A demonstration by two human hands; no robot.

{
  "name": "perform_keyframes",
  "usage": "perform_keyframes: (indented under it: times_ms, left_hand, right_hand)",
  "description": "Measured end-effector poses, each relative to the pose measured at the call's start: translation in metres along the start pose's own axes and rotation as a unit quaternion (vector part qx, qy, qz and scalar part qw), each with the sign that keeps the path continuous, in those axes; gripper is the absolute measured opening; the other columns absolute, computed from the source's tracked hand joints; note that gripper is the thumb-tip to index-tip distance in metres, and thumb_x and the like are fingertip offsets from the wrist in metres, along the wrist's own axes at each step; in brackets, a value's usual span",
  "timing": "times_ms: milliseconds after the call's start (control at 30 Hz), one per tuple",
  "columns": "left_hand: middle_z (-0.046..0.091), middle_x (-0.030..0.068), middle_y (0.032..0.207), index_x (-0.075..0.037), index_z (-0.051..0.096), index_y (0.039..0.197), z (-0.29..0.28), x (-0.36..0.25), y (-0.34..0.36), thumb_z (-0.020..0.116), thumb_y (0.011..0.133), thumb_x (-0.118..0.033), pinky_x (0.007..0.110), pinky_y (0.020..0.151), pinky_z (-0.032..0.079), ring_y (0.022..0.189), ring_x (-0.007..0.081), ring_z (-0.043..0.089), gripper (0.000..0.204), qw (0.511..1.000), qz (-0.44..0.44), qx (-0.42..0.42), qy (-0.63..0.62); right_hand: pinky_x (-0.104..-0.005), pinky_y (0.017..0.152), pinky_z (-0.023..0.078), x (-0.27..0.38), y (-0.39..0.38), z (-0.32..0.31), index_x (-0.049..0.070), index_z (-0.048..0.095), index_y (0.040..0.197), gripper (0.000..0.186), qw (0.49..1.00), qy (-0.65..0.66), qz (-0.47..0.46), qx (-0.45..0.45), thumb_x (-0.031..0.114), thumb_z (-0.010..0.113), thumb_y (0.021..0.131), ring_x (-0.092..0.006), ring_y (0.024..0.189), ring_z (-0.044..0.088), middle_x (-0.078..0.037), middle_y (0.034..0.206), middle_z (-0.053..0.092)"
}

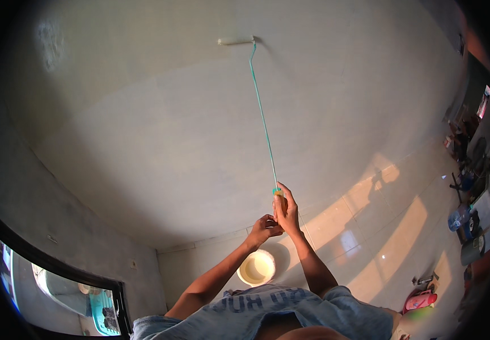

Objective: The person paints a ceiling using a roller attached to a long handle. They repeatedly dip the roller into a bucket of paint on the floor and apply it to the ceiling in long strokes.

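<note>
My right hand [288, 214] is wrapped around the handle of a paint roller [263, 116], with a finger lying along its upper end. Just below and to the left, my left hand [264, 230] has its fingers curled at the handle's lower end, partly hidden there. A long thin green rod runs up from the handle to a pale roller cover [236, 42], which lies level against the wall [160, 124] high up. Around the cover, the upper left wall is a slightly different shade from the part below. A round tub [257, 268] of pale cream paint sits on the floor beneath my forearms.
Shiny tiles [378, 226] with sunlit patches and shadows cover the floor. At the lower left is a dark-framed opening [121, 306], with a turquoise basket [104, 311] beyond it. Assorted household things [472, 215] crowd the right edge. A pink object [421, 300] lies lower right.
</note>
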State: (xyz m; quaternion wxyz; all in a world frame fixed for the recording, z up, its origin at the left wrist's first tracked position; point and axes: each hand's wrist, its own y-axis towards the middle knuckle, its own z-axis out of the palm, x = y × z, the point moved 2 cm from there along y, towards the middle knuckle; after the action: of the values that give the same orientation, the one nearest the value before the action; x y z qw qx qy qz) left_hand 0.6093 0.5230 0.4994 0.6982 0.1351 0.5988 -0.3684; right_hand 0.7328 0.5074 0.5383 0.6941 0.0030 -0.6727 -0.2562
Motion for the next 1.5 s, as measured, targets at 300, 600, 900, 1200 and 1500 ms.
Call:
perform_keyframes:
  times_ms: [300, 600, 900, 1200, 1500]
  left_hand:
    - [0.061, 0.021, 0.115, 0.007, 0.048, 0.117, 0.012, 0.018, -0.007, 0.073, 0.084, -0.009, 0.034, 0.09, 0.057, 0.102, 0.0255, 0.066, 0.044, 1.0, -0.021, -0.011, -0.001]
    - [0.064, 0.0194, 0.111, 0.005, 0.049, 0.118, 0.026, 0.028, -0.019, 0.073, 0.086, -0.01, 0.034, 0.09, 0.056, 0.101, 0.0242, 0.066, 0.043, 0.999, -0.028, 0.012, -0.022]
    - [0.061, 0.0238, 0.117, 0.008, 0.045, 0.123, 0.046, 0.027, -0.018, 0.07, 0.085, -0.006, 0.034, 0.094, 0.054, 0.107, 0.0267, 0.065, 0.048, 1.0, -0.03, 0.002, -0.008]
    - [0.064, 0.0186, 0.111, 0.005, 0.048, 0.119, 0.047, 0.027, -0.01, 0.072, 0.086, -0.011, 0.034, 0.09, 0.056, 0.101, 0.0239, 0.066, 0.044, 1.0, -0.009, -0.015, -0.015]
    - [0.063, 0.0196, 0.115, 0.004, 0.046, 0.12, 0.047, 0.005, -0.008, 0.071, 0.088, -0.012, 0.036, 0.096, 0.053, 0.106, 0.0241, 0.064, 0.044, 0.999, 0.038, -0.004, -0.014]
  right_hand:
    - [-0.0216, 0.046, 0.041, -0.013, -0.017, -0.013, 0.011, 0.048, 0.141, 0.04, 1.0, 0.005, 0.017, 0.004, 0.013, 0.052, 0.101, -0.0031, 0.053, 0.046, 0.002, 0.07, 0.052]
    - [-0.0176, 0.043, 0.037, -0.013, -0.037, -0.025, 0.005, 0.043, 0.142, 0.04, 0.999, 0.036, 0.007, 0.005, 0.009, 0.049, 0.102, -0.0011, 0.05, 0.042, 0.002, 0.07, 0.049]
    - [-0.0182, 0.043, 0.039, -0.01, -0.036, -0.04, 0.007, 0.046, 0.141, 0.04, 0.999, 0.053, 0.01, -0.002, 0.01, 0.05, 0.102, -0.0013, 0.05, 0.043, 0.003, 0.069, 0.05]
    - [-0.0183, 0.043, 0.039, -0.009, -0.028, -0.042, 0.009, 0.047, 0.141, 0.04, 1.0, 0.029, 0.008, -0.004, 0.012, 0.052, 0.102, -0.0012, 0.049, 0.043, 0.004, 0.067, 0.05]
    - [-0.0217, 0.042, 0.039, 0.017, -0.007, -0.038, 0.012, 0.05, 0.14, 0.039, 0.999, 0.025, -0.031, -0.007, 0.015, 0.053, 0.101, -0.0026, 0.049, 0.043, 0.004, 0.065, 0.05]
